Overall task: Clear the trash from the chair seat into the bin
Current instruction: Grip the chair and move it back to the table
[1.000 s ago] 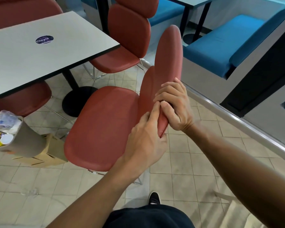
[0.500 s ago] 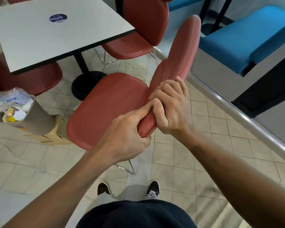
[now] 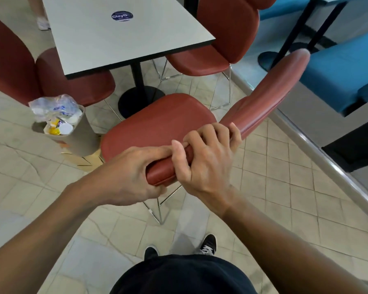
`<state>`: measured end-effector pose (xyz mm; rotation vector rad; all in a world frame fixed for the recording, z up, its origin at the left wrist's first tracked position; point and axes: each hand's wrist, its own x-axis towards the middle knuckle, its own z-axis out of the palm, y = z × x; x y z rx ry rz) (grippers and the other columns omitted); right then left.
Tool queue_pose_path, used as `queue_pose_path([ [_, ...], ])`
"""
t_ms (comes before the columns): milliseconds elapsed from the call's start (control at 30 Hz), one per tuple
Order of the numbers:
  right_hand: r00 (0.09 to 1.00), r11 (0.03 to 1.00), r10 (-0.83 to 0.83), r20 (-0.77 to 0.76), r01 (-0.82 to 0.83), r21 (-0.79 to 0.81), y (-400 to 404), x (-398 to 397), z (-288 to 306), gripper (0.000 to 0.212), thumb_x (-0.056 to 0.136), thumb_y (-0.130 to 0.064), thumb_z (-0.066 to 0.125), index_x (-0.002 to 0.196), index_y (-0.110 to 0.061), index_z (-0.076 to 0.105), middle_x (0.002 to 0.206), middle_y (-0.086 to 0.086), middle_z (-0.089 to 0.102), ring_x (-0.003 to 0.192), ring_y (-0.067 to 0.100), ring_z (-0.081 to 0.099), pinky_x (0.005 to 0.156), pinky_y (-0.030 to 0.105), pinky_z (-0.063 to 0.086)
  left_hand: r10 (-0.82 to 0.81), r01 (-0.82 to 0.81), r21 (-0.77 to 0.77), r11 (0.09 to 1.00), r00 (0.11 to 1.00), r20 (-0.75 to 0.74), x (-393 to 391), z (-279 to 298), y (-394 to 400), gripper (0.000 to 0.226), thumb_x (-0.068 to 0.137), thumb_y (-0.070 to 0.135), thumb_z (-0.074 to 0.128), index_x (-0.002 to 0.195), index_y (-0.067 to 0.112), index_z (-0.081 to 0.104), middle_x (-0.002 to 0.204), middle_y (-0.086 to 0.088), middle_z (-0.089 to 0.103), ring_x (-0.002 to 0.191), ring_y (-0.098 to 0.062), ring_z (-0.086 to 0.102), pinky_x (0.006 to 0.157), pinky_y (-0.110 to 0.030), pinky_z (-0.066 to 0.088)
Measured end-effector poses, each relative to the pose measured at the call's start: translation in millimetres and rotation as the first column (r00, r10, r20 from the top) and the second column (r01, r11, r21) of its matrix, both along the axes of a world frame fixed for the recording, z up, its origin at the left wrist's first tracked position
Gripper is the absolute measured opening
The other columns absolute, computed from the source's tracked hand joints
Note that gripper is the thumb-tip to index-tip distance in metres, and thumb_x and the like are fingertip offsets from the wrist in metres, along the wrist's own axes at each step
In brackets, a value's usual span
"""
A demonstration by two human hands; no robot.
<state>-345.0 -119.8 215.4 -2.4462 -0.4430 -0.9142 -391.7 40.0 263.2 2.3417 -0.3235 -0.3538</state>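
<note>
A red padded chair [image 3: 157, 124] stands in the middle of the view, its seat bare and its backrest [image 3: 270, 90] stretching up to the right. My left hand [image 3: 128, 175] grips the near lower end of the backrest, index finger laid along its top. My right hand [image 3: 206, 158] curls over the same padded edge just right of it. A grey bin [image 3: 83, 134] stands on the floor left of the chair, stuffed with crumpled plastic and cups [image 3: 55, 115].
A grey table [image 3: 119, 35] on a black pedestal stands behind the chair, with more red chairs [image 3: 221, 39] around it. Blue benches [image 3: 344, 71] and a low wall run along the right. Flattened cardboard [image 3: 85, 159] lies under the bin. Tiled floor surrounds my feet.
The chair has swung down from a steep tilt toward level, its backrest now lower and pointing right. Both hands kept their grip; the view shifted so the bin sits further right.
</note>
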Motion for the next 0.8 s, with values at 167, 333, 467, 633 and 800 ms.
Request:
queue_pose_path([
  [167,0.998,0.993,0.016,-0.068,-0.024,-0.115,22,-20,6,0.060,0.094,-0.060,0.028,0.072,-0.021,0.067,0.080,-0.002,0.061,0.095,0.022,0.057,0.105,0.050,0.030,0.046,-0.046,-0.016,0.999,0.998,-0.048,-15,3,25,0.088,0.073,0.021,0.079,0.135,0.060,0.032,0.119,0.029,0.059,0.104,0.001,0.060,0.087,-0.032,0.053],
  [333,0.946,0.930,0.286,-0.154,-0.313,-0.193,-21,17,22,0.063,0.098,-0.059,0.023,0.083,-0.022,0.072,0.083,-0.006,0.067,0.088,0.019,0.063,0.092,0.037,0.040,0.280,-0.318,0.169,0.933,0.935,0.216,-31,5,-19,0.056,0.083,0.060,0.057,0.134,0.047,0.039,0.124,0.021,0.057,0.111,-0.007,0.055,0.087,-0.026,0.044],
  [467,0.938,0.887,0.269,-0.220,-0.330,-0.322,-64,67,31,0.069,0.095,-0.064,0.018,0.087,-0.024,0.073,0.089,-0.006,0.071,0.095,0.019,0.063,0.095,0.039,0.040,0.382,-0.542,0.330,0.773,0.813,0.440,-17,-1,-70,0.065,0.092,0.066,0.018,0.125,0.025,0.055,0.112,0.002,0.068,0.097,-0.024,0.064,0.081,-0.039,0.045],
  [633,0.913,0.835,0.355,-0.201,-0.406,-0.371,-87,98,28,0.068,0.096,-0.061,0.018,0.076,-0.022,0.069,0.077,-0.005,0.069,0.081,0.019,0.064,0.084,0.037,0.042,0.386,-0.648,0.437,0.624,0.742,0.549,14,-9,-104,0.063,0.094,0.064,0.021,0.102,0.020,0.066,0.083,-0.003,0.070,0.073,-0.027,0.065,0.068,-0.036,0.043],
  [800,0.945,0.900,0.321,-0.057,-0.323,-0.293,-78,105,15,0.065,0.097,-0.053,0.022,0.058,-0.017,0.060,0.056,-0.001,0.058,0.058,0.024,0.058,0.069,0.039,0.042,0.312,-0.706,0.402,0.582,0.651,0.692,23,-17,-96,0.060,0.096,0.063,0.030,0.075,0.021,0.067,0.060,-0.001,0.063,0.056,-0.026,0.061,0.056,-0.032,0.037],
])
